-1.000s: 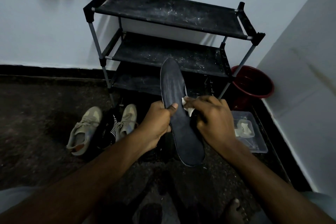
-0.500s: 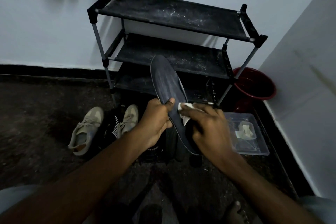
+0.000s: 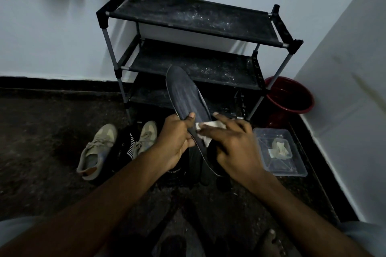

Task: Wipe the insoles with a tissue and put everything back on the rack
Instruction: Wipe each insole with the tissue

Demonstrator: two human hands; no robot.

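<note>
**Now: a tissue pressed on a dark insole**

Up close, the fingers (image 3: 226,123) of the right hand (image 3: 236,148) lie fairly straight and a little spread. They press a white tissue (image 3: 211,125) down on the dark insole (image 3: 186,94). The left hand (image 3: 175,142) grips the insole's left edge, with its thumb on top and its other fingers curled under. The insole is up in the air, in front of the rack. Its toe end points far and up, and its heel end is low and near, partly hidden by the right hand.

Just past the hands stands the black rack (image 3: 188,19). It has three shelves with white dusty specks, and it stands by the white wall (image 3: 52,27). On the dark floor (image 3: 41,142) to the left lies a tan shoe (image 3: 98,148). A second tan shoe (image 3: 147,137) is near it, and a black thing with white stripes (image 3: 127,148) lies between them. Right of the hands is a clear box (image 3: 292,165) with a crumpled bit of paper (image 3: 281,148) inside. Far right, beside the rack, is a red bucket (image 3: 290,98). Dark shapes lie under the hands, too dim to tell.
</note>
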